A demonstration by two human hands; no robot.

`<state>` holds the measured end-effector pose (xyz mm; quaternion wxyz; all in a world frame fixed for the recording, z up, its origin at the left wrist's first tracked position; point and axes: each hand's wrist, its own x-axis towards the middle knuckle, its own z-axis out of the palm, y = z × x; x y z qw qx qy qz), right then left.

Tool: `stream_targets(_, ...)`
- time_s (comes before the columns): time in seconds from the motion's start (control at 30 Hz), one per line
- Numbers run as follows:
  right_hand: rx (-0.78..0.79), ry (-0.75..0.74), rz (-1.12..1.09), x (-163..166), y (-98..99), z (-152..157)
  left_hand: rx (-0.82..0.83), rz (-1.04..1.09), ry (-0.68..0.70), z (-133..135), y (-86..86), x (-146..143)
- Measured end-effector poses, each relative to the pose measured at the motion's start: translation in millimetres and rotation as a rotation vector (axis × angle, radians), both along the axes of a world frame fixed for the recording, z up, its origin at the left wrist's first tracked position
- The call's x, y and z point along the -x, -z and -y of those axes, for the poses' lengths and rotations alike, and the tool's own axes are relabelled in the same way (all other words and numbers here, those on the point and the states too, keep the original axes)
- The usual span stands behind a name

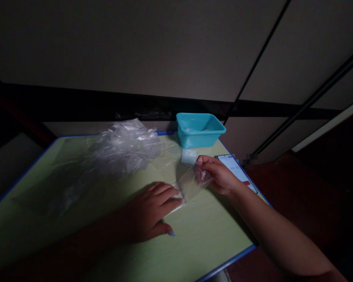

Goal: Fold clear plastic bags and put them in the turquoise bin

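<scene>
My right hand (216,174) pinches the upper end of a clear plastic bag (190,184), which slants up off the table. Flat on the table, my left hand (159,209) presses the bag's lower end under its outstretched fingers, thumb spread apart. Just beyond the bag lies a small folded whitish plastic piece (189,156). A large heap of crumpled clear plastic bags (126,147) spreads over the left and back of the table. Part of the held bag is hidden under my left fingers.
A turquoise plastic basket (201,139) with some clear plastic inside stands at the back right of the pale green, blue-edged table (211,235). A phone (237,172) with a lit screen lies at the right edge. Panelled cabinet fronts (135,47) rise behind.
</scene>
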<state>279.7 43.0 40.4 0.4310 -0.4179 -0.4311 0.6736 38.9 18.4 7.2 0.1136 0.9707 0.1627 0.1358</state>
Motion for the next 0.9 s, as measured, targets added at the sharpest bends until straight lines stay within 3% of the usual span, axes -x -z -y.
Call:
stream_targets(0.2,-0.025,-0.041,-0.067,11.5,-0.4,7.5,-0.001,-0.005,-0.021,1.0,-5.4,-1.5)
stream_targets(0.33,-0.15,-0.095,-0.012,16.5,5.3,11.3,0.001,-0.01,-0.018,1.4,-8.6,-2.4)
stream_targets(0.47,-0.392,-0.208,0.203,13.5,10.3,11.4,-0.01,0.011,-0.012,1.5,-6.2,-0.7)
stream_targets(0.67,-0.871,-0.405,0.605,8.8,2.3,16.3,-0.079,0.062,-0.028,2.3,1.2,3.9)
stream_targets(0.77,-0.954,-0.476,0.74,8.8,3.6,20.4,-0.058,0.183,-0.086,1.1,0.2,7.2)
stream_targets(0.9,-0.914,-0.546,1.0,14.0,12.6,26.0,0.126,0.497,-0.23,-1.5,-3.3,13.2)
